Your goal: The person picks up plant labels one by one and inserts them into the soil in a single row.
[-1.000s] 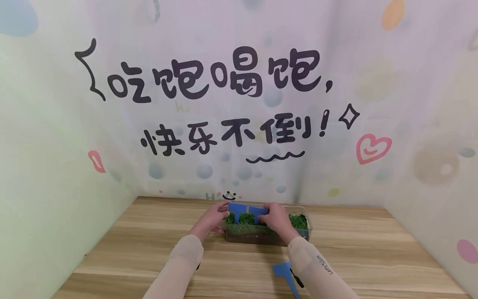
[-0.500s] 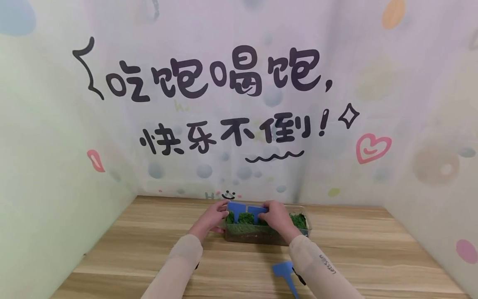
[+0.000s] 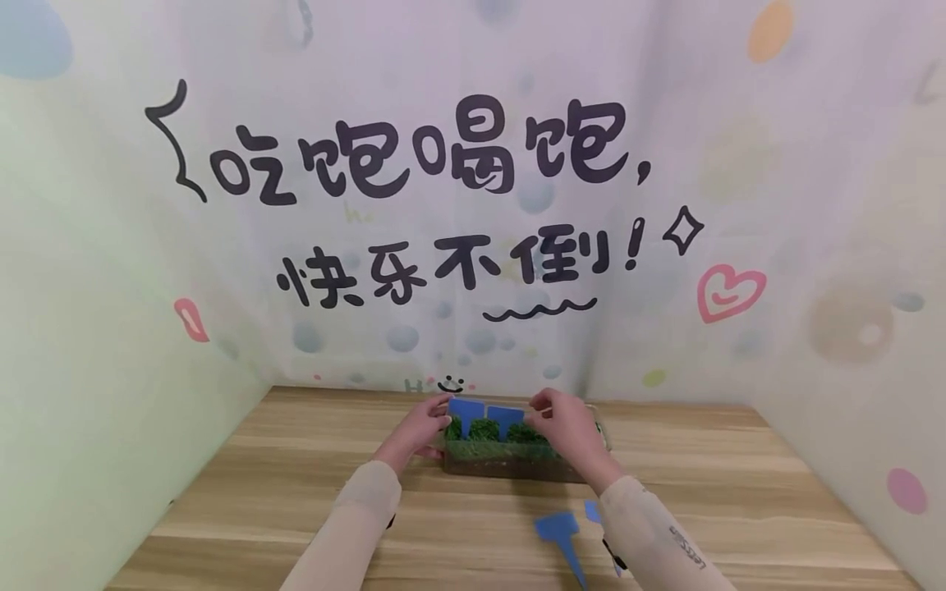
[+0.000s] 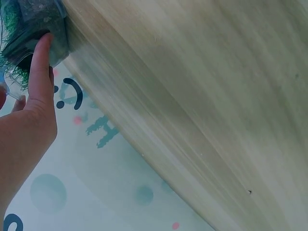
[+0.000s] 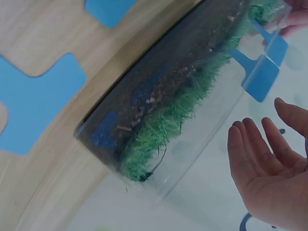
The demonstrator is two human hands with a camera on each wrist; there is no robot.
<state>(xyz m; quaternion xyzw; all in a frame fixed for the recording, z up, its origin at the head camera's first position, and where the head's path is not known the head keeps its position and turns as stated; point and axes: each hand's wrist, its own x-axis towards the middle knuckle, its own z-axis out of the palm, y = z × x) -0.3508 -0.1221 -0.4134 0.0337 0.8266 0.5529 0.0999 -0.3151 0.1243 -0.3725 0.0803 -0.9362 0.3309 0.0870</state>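
**Right hand lets go of the second marker**

From the head camera we see the clear planter box (image 3: 510, 460) of soil and green grass standing on the bench (image 3: 296, 501), close to the back wall. Two blue plant markers (image 3: 484, 413) stand upright in the grass at the box's left end. The left hand (image 3: 420, 428) rests against that left end — fingers straight, bracing it. The right hand (image 3: 571, 427), which half a second ago pinched the nearer marker, now hangs over the box's right half with its fingers loose and nothing in them. We judge from this that the marker is planted and released. On our side of the box, loose blue markers (image 3: 562, 532) lie flat on the bench.

The left wrist camera shows a straight fingertip (image 4: 42, 53) pressed against the box's end wall, grass poking out beside it.

The right wrist camera shows the right hand's palm (image 5: 262, 178) spread wide, apart from the box — the two markers stand free in the grass beyond it, and flat markers lie on the bench beside the box's long wall.
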